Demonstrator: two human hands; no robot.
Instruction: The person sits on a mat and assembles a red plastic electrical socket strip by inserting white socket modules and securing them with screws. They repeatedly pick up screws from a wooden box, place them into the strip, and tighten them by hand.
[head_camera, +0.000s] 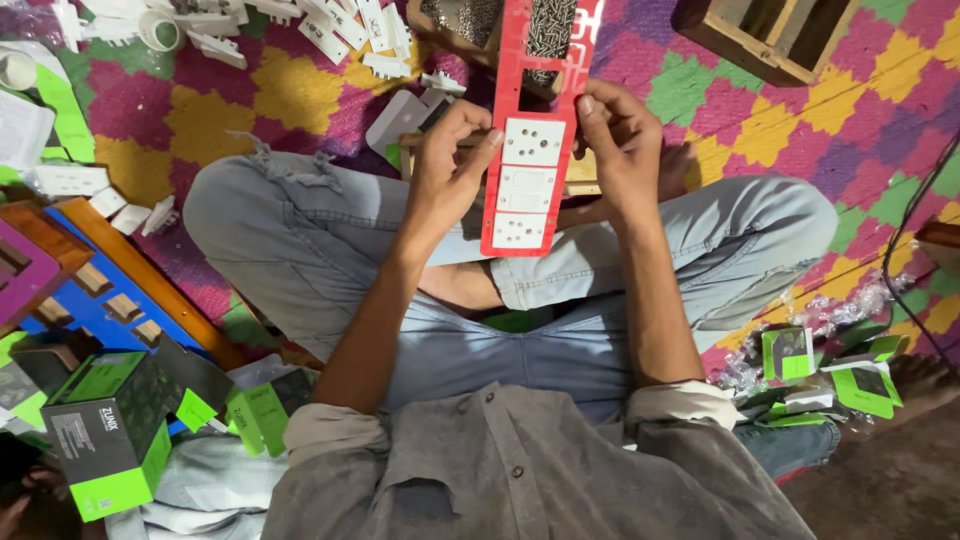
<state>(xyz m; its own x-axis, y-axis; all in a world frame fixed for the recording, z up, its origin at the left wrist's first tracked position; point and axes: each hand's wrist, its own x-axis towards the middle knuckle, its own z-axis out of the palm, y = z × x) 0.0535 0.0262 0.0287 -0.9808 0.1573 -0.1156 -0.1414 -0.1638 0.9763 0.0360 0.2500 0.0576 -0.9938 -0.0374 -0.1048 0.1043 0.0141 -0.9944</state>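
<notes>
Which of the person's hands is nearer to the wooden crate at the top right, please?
Right. The right hand grips the red panel's edge just below-left of the wooden crate; the left hand is beyond the panel.

A woven floor mat (300, 90) in a zigzag of yellow, magenta, green and purple covers most of the ground, lit warmly from above, with bare brown floor (880, 480) showing at the lower right. White plastic parts (330, 30) lie scattered along the top edge, a wooden crate (770, 35) sits at the upper right, and a blue and orange board (110, 290) lies at the left. Green and black cartons (110, 430) are heaped at the lower left, more small green boxes (830, 375) and crumpled clear wrap (850, 300) at the right, where a black cable (900, 230) runs along the edge.
</notes>
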